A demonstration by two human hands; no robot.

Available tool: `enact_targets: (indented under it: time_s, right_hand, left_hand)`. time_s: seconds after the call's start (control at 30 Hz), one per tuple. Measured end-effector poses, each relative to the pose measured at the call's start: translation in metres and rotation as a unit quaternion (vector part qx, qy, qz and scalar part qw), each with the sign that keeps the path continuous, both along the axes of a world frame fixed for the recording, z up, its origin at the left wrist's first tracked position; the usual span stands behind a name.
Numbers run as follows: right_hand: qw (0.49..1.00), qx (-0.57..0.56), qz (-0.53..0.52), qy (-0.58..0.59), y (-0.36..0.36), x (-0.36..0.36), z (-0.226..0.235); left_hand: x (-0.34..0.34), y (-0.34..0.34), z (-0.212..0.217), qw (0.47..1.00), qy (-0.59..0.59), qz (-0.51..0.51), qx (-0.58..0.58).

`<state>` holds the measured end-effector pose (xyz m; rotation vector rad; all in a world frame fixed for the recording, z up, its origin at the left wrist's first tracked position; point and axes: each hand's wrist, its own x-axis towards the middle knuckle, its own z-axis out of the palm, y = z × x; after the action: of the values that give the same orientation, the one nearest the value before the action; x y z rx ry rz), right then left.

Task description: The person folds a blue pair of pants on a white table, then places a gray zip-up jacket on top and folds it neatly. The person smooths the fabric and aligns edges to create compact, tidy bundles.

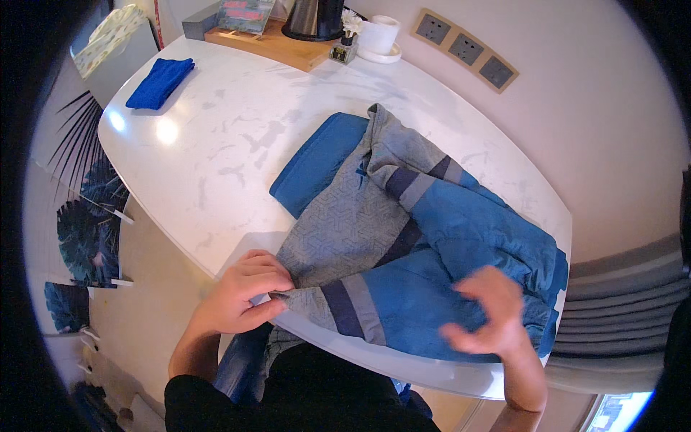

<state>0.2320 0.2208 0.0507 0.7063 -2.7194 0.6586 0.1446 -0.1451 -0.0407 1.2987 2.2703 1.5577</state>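
A grey and blue jacket (345,230) with dark navy stripes lies spread on a white marbled table (209,194). Near the table's front edge, my left hand (248,288) pinches a grey edge of the jacket between thumb and fingers. My right hand (489,309), a little blurred, hovers at the blue part of the jacket on the right, its thumb and fingers apart. Whether it touches the cloth I cannot tell. A flat blue panel (324,158) shows from under the grey cloth; whether it belongs to the jacket is unclear.
A folded bright blue cloth (160,83) lies at the far left of the table. Along the back are a wooden tray (277,47) with a dark kettle (313,18), a small flower bottle (344,49) and a white cup (379,32). Wall sockets (466,49) are at right.
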Motion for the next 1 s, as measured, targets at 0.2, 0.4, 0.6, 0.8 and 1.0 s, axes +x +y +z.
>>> enact_targets:
  time_s: [0.2, 0.4, 0.6, 0.8, 1.0]
  right_hand:
    - [0.991, 0.077, 0.081, -0.070, -0.045, -0.048, -0.031]
    - [0.990, 0.115, 0.084, -0.001, -0.032, -0.063, -0.043]
    - [0.976, 0.213, 0.042, 0.007, -0.026, -0.058, -0.043]
    - [0.958, 0.280, -0.036, -0.047, -0.018, -0.058, -0.046]
    - [0.976, 0.149, -0.040, 0.155, -0.013, -0.066, -0.029]
  left_hand:
    - [0.002, -0.001, -0.007, 0.999, 0.007, 0.011, 0.039]
    - [0.005, 0.003, 0.001, 0.999, -0.002, 0.041, -0.001]
    - [0.008, 0.011, 0.011, 0.995, 0.020, 0.079, -0.061]
    - [0.006, 0.030, 0.015, 0.975, 0.111, 0.132, -0.140]
    - [-0.012, 0.039, 0.058, 0.969, 0.137, 0.021, -0.203]
